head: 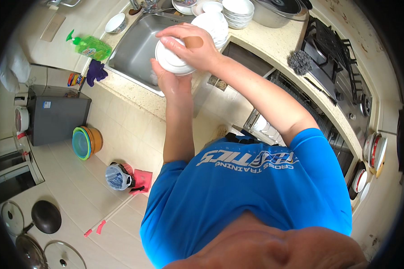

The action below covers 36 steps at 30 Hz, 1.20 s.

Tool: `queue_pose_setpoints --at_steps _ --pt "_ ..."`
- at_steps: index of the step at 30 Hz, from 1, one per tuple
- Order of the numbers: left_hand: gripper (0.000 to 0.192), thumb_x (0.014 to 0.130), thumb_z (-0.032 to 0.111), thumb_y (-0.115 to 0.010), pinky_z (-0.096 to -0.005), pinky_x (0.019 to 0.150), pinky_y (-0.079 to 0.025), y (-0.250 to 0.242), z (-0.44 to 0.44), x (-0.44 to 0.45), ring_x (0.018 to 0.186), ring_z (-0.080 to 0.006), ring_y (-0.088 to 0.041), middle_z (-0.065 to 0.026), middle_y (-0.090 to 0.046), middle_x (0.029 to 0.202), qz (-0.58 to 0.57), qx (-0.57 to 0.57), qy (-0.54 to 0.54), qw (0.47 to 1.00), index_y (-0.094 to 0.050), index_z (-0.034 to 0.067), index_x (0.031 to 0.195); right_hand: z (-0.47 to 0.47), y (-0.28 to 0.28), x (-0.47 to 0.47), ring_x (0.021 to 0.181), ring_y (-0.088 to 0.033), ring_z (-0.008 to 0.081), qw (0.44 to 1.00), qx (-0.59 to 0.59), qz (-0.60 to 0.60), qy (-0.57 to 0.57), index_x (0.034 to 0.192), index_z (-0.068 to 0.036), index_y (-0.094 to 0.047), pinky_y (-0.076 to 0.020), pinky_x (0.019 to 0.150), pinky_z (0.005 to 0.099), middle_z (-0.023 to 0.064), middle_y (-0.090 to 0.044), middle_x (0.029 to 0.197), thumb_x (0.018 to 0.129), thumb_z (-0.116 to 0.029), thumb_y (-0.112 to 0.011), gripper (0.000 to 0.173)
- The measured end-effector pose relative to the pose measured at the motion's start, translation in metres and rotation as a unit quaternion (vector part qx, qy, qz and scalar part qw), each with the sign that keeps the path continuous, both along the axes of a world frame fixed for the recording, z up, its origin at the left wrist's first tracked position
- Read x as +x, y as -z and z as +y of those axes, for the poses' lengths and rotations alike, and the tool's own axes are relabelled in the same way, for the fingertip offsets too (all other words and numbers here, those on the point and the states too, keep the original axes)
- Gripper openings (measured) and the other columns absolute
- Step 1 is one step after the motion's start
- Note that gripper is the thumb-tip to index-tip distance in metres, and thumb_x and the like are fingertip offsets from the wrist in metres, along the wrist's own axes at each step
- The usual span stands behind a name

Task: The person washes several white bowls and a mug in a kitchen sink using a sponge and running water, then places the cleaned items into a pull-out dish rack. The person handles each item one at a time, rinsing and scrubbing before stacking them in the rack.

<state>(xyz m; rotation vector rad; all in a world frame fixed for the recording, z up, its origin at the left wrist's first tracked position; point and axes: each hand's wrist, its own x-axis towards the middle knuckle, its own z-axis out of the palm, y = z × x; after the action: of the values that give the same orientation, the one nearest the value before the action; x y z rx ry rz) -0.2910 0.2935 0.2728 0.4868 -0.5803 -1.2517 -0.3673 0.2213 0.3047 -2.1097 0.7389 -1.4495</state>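
Over the right part of the steel sink I hold a white ceramic dish, its round foot facing up. My left hand grips it from below, near the front. My right hand lies across its upper right side, fingers spread over the rim; both hands look wet. Whether more than one dish is in the grip I cannot tell. Just behind my right hand lie white plates on the counter, beside a stack of white bowls. A patterned bowl rests at the sink's far left corner.
A green pump bottle and a purple cloth or glove are left of the sink. At right are a large pot, a gas hob and a grey mesh scrubber. An open dishwasher with dishes stands below the counter.
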Motion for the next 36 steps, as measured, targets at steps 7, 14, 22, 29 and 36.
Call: queue_pose_setpoints --at_steps 7,14,22,29,36 --pt "0.037 0.098 0.031 -0.040 -0.0362 0.083 -0.051 -0.010 -0.024 0.000 0.097 -0.0231 -0.058 -0.0134 -0.056 0.108 -0.027 0.057 -0.373 0.926 -0.048 -0.003 0.110 0.007 0.025 0.037 0.100 -0.058 0.0240 0.909 0.366 -0.195 -0.034 0.121 0.003 -0.047 -0.0471 0.086 0.0342 0.0176 -0.056 0.114 0.086 -0.044 -0.056 0.059" --pt "0.038 0.097 0.031 -0.045 -0.0299 0.065 -0.046 0.029 -0.060 0.069 0.070 -0.0164 -0.054 -0.0092 -0.060 0.085 -0.373 0.037 -0.488 0.788 -0.051 -0.004 0.084 0.015 0.022 0.008 0.111 -0.053 0.0284 0.917 0.393 0.020 -0.069 0.125 0.005 -0.043 -0.0435 0.093 0.0350 0.0208 -0.051 0.123 0.086 -0.044 -0.056 0.064" --pt "0.059 0.098 0.044 -0.034 -0.0396 0.093 -0.048 0.060 -0.087 0.107 0.109 -0.0275 -0.055 -0.0138 -0.051 0.126 0.092 0.104 -0.283 0.949 -0.041 -0.006 0.128 0.026 0.074 -0.048 0.104 -0.057 0.0255 0.917 0.345 0.201 -0.001 0.118 -0.003 -0.055 -0.0449 0.089 0.0328 0.0162 -0.059 0.115 0.080 -0.033 -0.066 0.050" --pt "0.059 0.097 0.048 -0.028 -0.0460 0.096 -0.044 0.100 -0.088 0.095 0.118 -0.0289 -0.050 -0.0102 -0.049 0.130 0.065 0.172 -0.201 0.962 -0.041 0.002 0.131 0.039 0.094 -0.080 0.092 -0.059 0.0226 0.904 0.378 0.201 -0.014 0.116 -0.004 -0.057 -0.0476 0.082 0.0315 0.0127 -0.061 0.106 0.079 -0.035 -0.067 0.049" --pt "0.053 0.098 0.036 -0.036 -0.0447 0.104 -0.036 0.088 -0.056 0.024 0.123 -0.0284 -0.043 -0.0197 -0.044 0.132 0.052 0.136 -0.055 0.988 -0.035 -0.005 0.132 0.051 0.104 -0.117 0.093 -0.056 0.0082 0.831 0.547 0.098 -0.034 0.117 -0.004 -0.055 -0.0490 0.076 0.0236 0.0025 -0.060 0.107 0.090 -0.024 -0.059 0.033"
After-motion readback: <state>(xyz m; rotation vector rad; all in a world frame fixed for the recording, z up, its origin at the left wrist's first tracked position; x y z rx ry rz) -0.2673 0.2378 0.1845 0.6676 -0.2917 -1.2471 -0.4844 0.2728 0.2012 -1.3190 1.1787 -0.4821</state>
